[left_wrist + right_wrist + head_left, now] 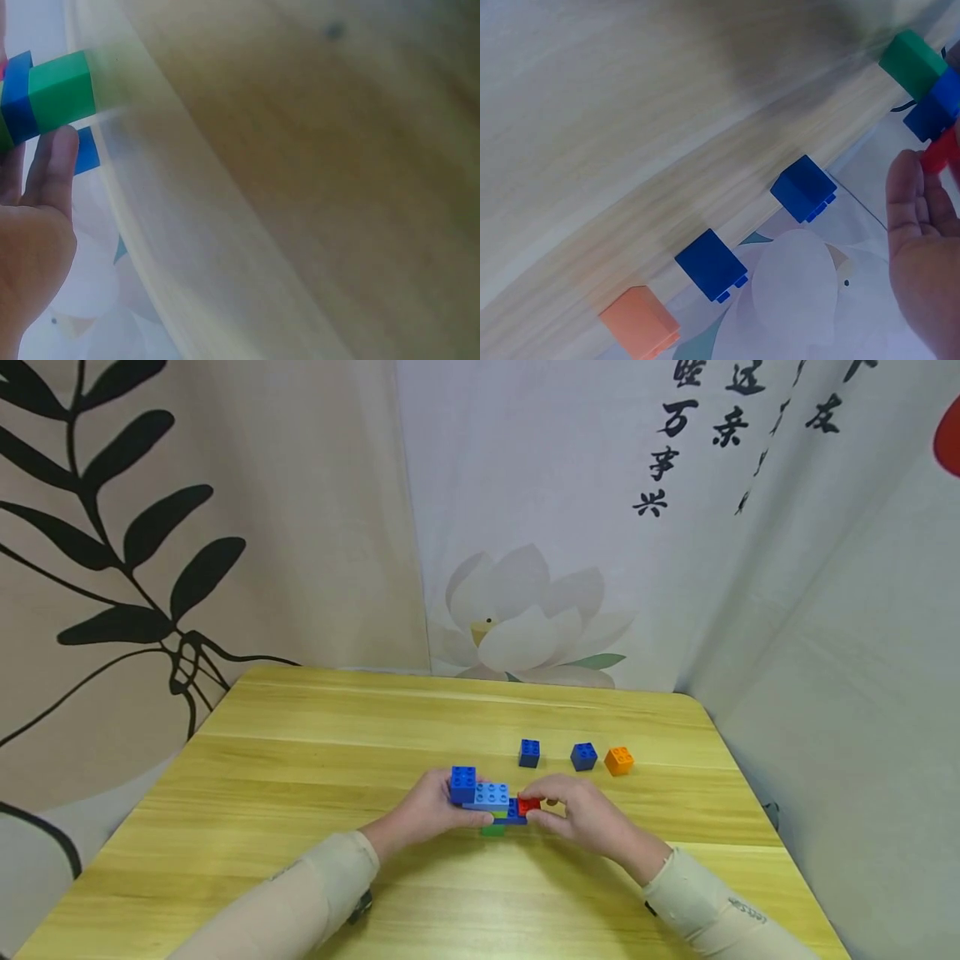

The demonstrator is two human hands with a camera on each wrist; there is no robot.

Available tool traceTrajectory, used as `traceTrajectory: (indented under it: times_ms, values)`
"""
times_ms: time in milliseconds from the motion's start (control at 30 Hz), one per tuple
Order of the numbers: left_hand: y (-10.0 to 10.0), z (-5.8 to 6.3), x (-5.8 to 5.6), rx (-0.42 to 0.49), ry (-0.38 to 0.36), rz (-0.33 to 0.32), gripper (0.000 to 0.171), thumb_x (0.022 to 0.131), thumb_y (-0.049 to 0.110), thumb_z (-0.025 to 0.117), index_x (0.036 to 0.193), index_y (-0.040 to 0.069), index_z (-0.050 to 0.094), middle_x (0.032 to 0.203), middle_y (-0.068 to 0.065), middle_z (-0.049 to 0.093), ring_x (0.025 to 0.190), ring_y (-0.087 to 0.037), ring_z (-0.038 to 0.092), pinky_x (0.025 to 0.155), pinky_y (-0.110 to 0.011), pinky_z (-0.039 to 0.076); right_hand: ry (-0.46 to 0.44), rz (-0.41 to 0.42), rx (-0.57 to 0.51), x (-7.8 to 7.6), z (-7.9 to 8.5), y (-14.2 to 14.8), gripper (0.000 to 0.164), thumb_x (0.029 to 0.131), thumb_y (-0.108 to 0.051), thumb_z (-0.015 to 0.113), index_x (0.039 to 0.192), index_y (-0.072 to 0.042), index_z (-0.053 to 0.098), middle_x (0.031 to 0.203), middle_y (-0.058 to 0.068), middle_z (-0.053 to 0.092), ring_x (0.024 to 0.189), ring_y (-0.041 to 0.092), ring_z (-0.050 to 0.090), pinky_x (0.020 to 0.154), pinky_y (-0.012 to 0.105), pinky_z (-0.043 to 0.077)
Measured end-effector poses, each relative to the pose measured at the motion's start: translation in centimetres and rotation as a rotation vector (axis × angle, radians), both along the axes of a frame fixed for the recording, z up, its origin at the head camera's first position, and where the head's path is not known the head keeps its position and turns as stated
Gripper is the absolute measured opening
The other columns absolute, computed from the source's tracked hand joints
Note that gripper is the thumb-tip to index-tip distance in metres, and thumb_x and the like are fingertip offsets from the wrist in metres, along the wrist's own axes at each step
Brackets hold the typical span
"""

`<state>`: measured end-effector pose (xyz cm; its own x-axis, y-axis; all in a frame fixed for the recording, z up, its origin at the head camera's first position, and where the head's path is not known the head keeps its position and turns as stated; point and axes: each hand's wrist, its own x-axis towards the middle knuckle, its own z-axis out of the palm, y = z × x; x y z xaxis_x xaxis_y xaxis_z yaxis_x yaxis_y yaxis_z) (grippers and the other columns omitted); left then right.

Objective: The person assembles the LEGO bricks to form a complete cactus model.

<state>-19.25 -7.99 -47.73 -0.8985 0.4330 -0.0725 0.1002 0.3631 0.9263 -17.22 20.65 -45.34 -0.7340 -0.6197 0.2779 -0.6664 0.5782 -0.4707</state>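
Observation:
My left hand [429, 810] grips a stack of toy building bricks above the table. In it, a dark blue brick [462, 784] tops the left end of a light blue brick [491, 795]. Below are a yellow-green layer, a longer blue brick [513, 815] reaching right, and a green brick [492, 830] at the bottom. Between thumb and fingers, my right hand [588, 814] pinches a red brick [528, 805] at the blue brick's right end; whether it is pressed fully down I cannot tell. In the left wrist view, the green brick [64, 90] shows beside the left fingertips.
Two dark blue bricks [529, 752] [584, 757] and an orange brick [619, 761] stand on the wooden table [360, 718] beyond my right hand. A printed curtain [337, 527] hangs behind the table's far edge. A small dark object [361, 907] shows by the left forearm.

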Motion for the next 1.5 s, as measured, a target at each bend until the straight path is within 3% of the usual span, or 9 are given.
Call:
traceTrajectory:
  times_ms: [200, 567, 1033, 1333, 1500]
  values:
    - [0.0, 0.0, -0.1, -0.001, -0.008, 0.003, 0.046, 0.083, 0.030, 0.095, 0.123, 0.015, 0.076, 0.119, -0.002, 0.081, 0.111, -0.019, 0.076, 0.102, -0.043, 0.063, 0.000, -0.007, 0.030, 0.1, 0.3, -0.2, 0.022, 0.100, -0.021, 0.078, 0.121, -0.015, 0.078, 0.118, -0.003, 0.080, 0.102, 0.012, 0.072, 0.086, 0.036, 0.066]
    - [0.0, -0.1, -0.1, 0.014, -0.011, -0.013, 0.045, 0.085, 0.030, 0.093, 0.123, 0.015, 0.075, 0.118, -0.002, 0.081, 0.111, -0.019, 0.077, 0.101, -0.040, 0.063, 0.088, -0.007, 0.073, 0.4, -0.3, -0.3, 0.026, 0.098, -0.019, 0.080, 0.123, -0.014, 0.079, 0.122, 0.002, 0.079, 0.110, 0.018, 0.076, 0.093, 0.032, 0.066]
    - [0.0, -0.2, -0.2, 0.022, -0.015, -0.021, 0.045, 0.086, 0.032, 0.093, 0.123, 0.015, 0.075, 0.119, -0.002, 0.082, 0.113, -0.020, 0.077, 0.103, -0.041, 0.062, 0.330, 0.106, 0.054, 0.3, -1.5, 0.0, 0.034, 0.091, -0.016, 0.085, 0.124, -0.009, 0.080, 0.122, 0.009, 0.077, 0.106, 0.020, 0.076, 0.089, 0.030, 0.066]
    - [-0.3, -0.2, -0.2, 0.030, -0.006, -0.018, 0.046, 0.086, 0.031, 0.093, 0.124, 0.013, 0.075, 0.119, -0.003, 0.081, 0.112, -0.020, 0.077, 0.102, -0.041, 0.063, 0.287, 0.118, 0.065, 0.2, -1.1, -0.4, 0.027, 0.094, -0.014, 0.083, 0.121, -0.010, 0.081, 0.120, 0.007, 0.078, 0.102, 0.016, 0.076, 0.088, 0.026, 0.066]
    - [-0.3, -0.1, -0.2, 0.022, -0.004, -0.021, 0.045, 0.085, 0.031, 0.093, 0.124, 0.014, 0.076, 0.118, -0.003, 0.082, 0.112, -0.021, 0.077, 0.101, -0.041, 0.063, 0.278, 0.071, 0.103, 0.4, -0.8, -0.5, 0.032, 0.096, -0.022, 0.082, 0.126, -0.011, 0.079, 0.124, 0.007, 0.078, 0.108, 0.020, 0.077, 0.091, 0.030, 0.066]
